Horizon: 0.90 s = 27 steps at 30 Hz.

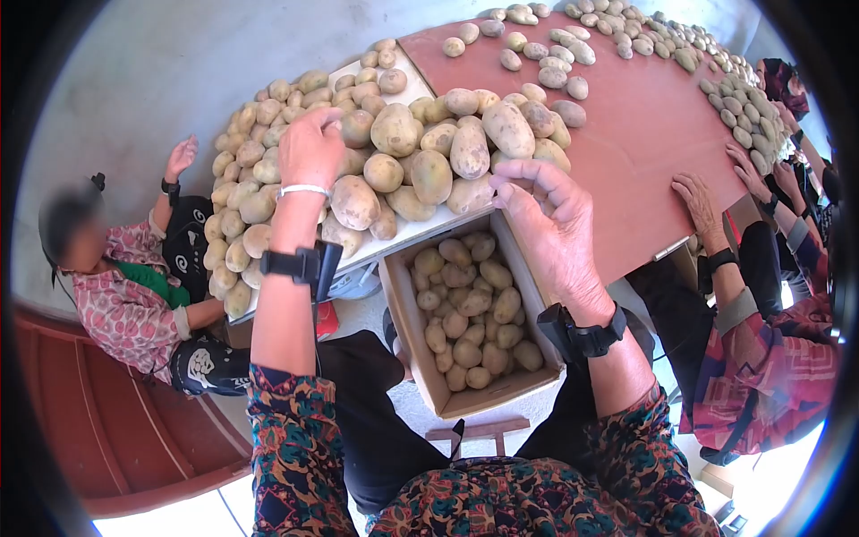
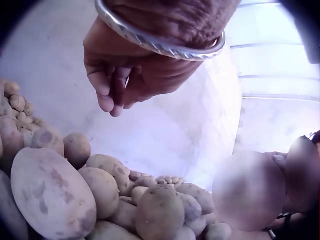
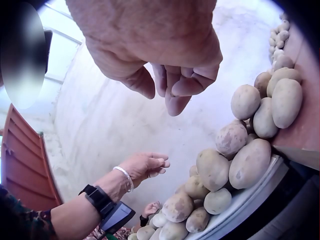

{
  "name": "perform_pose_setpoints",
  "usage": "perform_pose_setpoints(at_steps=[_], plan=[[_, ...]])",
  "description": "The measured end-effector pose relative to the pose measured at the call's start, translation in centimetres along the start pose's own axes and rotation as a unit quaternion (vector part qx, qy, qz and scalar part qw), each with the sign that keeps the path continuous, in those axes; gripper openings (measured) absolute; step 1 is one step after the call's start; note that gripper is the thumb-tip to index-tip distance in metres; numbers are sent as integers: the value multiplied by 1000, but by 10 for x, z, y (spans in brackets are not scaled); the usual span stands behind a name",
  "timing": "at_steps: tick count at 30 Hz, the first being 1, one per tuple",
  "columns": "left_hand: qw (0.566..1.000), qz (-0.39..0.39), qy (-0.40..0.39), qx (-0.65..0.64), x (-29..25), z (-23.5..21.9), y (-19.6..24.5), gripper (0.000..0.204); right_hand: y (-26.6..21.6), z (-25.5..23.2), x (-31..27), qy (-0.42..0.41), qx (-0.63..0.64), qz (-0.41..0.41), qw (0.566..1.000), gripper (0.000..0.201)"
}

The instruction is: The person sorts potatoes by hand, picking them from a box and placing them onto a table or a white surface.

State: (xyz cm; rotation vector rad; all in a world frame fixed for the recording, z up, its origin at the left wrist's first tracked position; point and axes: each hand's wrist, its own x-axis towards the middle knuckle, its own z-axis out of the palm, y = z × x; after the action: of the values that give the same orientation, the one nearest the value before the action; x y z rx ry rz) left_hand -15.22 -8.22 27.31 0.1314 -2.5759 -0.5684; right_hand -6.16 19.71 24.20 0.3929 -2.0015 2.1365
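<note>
My left hand (image 1: 310, 150), with a silver bangle at the wrist, is over the left part of a potato pile (image 1: 431, 177). Its fingers bend loosely with nothing between them; the left wrist view shows the same hand (image 2: 135, 75) raised above the potatoes (image 2: 52, 192). My right hand (image 1: 550, 224) hovers at the pile's near right side, above the rim of a cardboard box (image 1: 416, 380). Thumb and fingers curve loosely around air, as the hand (image 3: 160, 60) in the right wrist view also shows. Potatoes (image 1: 470, 304) fill the bottom of the box, which stands between my knees.
The pile lies on a white tabletop (image 1: 413, 85) joined to a red-brown table (image 1: 626, 170), where more potatoes (image 1: 555, 58) lie farther back. One person (image 1: 125, 277) sits at the left with a hand raised. Other people's hands (image 1: 702, 210) rest along the right edge.
</note>
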Motion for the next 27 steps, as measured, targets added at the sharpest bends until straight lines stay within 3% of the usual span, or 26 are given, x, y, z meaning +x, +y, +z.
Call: perform_pose_setpoints(at_steps=[2, 4, 6, 8, 9, 11, 13, 15, 17, 21, 24, 27], plan=[[999, 20, 7, -45, -21, -6, 11, 23, -1, 0, 0, 3, 5, -1, 1000, 19], [986, -1, -51, -156, -47, -8, 23, 22, 0, -1, 0, 8, 11, 1, 1000, 18], [949, -27, -169, -266, -75, 4, 23, 18, 2, -1, 1, 11, 29, 5, 1000, 18], [935, -4, -251, -251, -108, 17, 27, 16, 2, 0, 1, 13, 45, 12, 999, 18], [914, -26, -333, -231, -117, 25, 28, 17, -1, 0, 1, 19, 56, 21, 998, 17], [905, -35, -389, -167, -140, 49, 23, 20, -5, -2, 1, 26, 61, 42, 997, 17], [925, 7, -374, -63, -163, 81, 6, 23, -7, -4, 2, 41, 41, 19, 998, 16], [910, -64, -410, -24, -182, 120, -19, 25, -8, -6, 1, 50, 34, 29, 998, 16], [895, -137, -424, -3, -204, 144, -30, 28, -11, -6, 2, 44, 105, 42, 993, 17], [899, -136, -414, -33, -248, 190, -48, 25, -10, -4, 2, 40, 65, 21, 997, 17], [888, -138, -432, -80, -266, 205, -36, 30, -8, -1, 1, 34, 5, -6, 999, 22], [884, -127, -445, -75, -270, 211, -14, 42, -5, 2, 0, 36, 29, 1, 999, 22]])
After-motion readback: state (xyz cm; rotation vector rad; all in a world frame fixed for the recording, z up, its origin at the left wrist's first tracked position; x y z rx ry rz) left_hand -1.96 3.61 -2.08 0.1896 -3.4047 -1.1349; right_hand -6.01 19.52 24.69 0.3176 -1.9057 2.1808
